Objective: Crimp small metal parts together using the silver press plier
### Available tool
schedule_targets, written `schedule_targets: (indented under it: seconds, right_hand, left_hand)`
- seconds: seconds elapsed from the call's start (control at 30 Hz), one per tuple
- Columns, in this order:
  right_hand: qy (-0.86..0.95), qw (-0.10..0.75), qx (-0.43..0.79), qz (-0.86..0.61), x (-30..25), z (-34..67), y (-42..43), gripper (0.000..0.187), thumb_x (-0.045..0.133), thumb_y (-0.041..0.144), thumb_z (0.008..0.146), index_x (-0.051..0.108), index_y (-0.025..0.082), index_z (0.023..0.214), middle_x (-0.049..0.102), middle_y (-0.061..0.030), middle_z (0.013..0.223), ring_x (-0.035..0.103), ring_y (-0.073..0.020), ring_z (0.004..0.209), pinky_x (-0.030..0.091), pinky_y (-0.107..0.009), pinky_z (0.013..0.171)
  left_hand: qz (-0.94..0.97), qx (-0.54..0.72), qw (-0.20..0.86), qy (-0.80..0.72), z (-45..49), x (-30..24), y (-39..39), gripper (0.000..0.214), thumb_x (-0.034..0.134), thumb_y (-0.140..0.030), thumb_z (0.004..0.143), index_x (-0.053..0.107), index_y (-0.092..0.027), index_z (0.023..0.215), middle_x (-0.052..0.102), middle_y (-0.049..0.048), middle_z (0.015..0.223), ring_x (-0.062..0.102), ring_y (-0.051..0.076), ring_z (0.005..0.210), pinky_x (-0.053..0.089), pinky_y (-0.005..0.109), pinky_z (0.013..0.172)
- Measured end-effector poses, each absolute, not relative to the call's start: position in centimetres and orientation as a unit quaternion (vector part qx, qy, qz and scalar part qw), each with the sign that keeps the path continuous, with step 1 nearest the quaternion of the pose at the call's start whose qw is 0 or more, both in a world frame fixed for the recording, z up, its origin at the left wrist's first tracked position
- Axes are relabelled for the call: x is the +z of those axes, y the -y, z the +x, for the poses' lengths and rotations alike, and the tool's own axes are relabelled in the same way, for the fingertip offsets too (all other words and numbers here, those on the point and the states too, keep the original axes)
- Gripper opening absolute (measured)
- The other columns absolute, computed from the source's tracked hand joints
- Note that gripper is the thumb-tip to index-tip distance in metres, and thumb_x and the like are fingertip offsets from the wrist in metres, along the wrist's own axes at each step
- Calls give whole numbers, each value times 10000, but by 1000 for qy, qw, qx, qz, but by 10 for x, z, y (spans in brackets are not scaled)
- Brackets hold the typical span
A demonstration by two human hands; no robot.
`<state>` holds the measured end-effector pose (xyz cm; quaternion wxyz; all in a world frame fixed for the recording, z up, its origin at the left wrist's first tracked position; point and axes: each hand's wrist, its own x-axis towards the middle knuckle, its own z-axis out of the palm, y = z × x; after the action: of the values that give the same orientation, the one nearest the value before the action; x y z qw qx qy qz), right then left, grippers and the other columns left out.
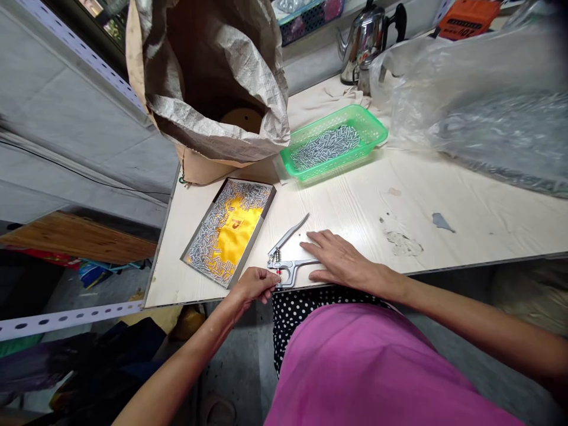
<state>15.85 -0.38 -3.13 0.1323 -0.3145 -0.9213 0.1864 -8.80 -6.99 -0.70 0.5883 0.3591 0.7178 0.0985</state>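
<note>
A pair of silver hand pliers with a spring and a bit of red at the jaw lies at the table's front edge, its handles spread apart. My left hand pinches at the jaw with thumb and finger; what is between the fingertips is too small to make out. Over the end of the lower handle lies my right hand, fingers stretched out and not wrapped round it. Left of the pliers is a shallow tray holding many small silvery metal pieces on shiny yellow cloth.
A green plastic basket of similar metal pieces stands farther back. Behind the tray rises a large open woven sack. At the right lies a clear plastic bag with shiny contents. A metal kettle stands at the back.
</note>
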Motion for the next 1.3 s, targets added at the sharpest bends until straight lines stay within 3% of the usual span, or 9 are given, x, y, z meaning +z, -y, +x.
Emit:
schedule_targets:
  seconds: [0.1, 0.23, 0.47, 0.93, 1.03, 1.17, 1.3]
  right_hand:
    - [939, 108, 169, -279, -29, 149, -18, 931, 827, 469, 671, 393, 121, 1417, 338, -240, 1500, 285, -399, 1375, 321, -549, 1056]
    - [953, 38, 160, -254, -31, 134, -43, 1056, 833, 581, 591, 391, 108, 1425, 355, -251, 1492, 254, -430, 1389, 243, -609, 1086]
    - [954, 59, 157, -250, -31, 129, -50, 952, 835, 564, 566, 488, 145, 1347, 535, -183, 1315, 457, -371, 1188, 302, -565, 1037]
    - [948, 78, 162, -263, -21, 136, -32, 711, 798, 381, 730, 490, 177, 1338, 624, -127, 1184, 502, -311, 1079, 282, -519, 1004]
    - [949, 74, 161, -261, -19, 138, -29, 665, 766, 365, 774, 482, 161, 1339, 619, -131, 1191, 495, -303, 1082, 291, -491, 992]
    - [950, 77, 159, -257, -18, 138, -24, 572, 731, 327, 817, 494, 173, 1315, 625, -112, 1157, 503, -278, 1045, 339, -433, 934]
    - [946, 84, 167, -264, -21, 136, -20, 511, 692, 320, 853, 505, 156, 1301, 640, -104, 1079, 520, -259, 991, 386, -385, 853]
  left_hand:
    - [334, 105, 600, -719, -88, -7, 71, 422, 782, -517, 620, 582, -145, 621, 506, -61, 471, 431, 51, 397, 358, 176, 385]
    - [319, 97, 603, -725, -89, -9, 70, 421, 793, -506, 624, 583, -141, 628, 528, -56, 486, 450, 51, 394, 361, 175, 390]
    - [310, 79, 608, -726, -89, -8, 65, 403, 809, -475, 605, 589, -140, 645, 540, -60, 494, 470, 52, 396, 379, 172, 398]
    - [294, 111, 591, -743, -80, -6, 75, 468, 792, -548, 613, 554, -153, 690, 511, -62, 564, 476, 58, 422, 412, 192, 432]
    - [409, 84, 463, -782, -78, -4, 81, 363, 687, -502, 766, 594, -153, 730, 554, -20, 611, 536, 110, 516, 452, 237, 517]
    - [637, 78, 201, -740, -65, 1, 82, 220, 573, -364, 903, 661, -169, 950, 642, 68, 941, 609, 205, 872, 490, 325, 779]
    - [759, 64, 130, -635, -48, -3, 61, 413, 637, -356, 878, 550, -169, 1236, 573, 121, 1237, 505, 279, 1157, 447, 405, 967]
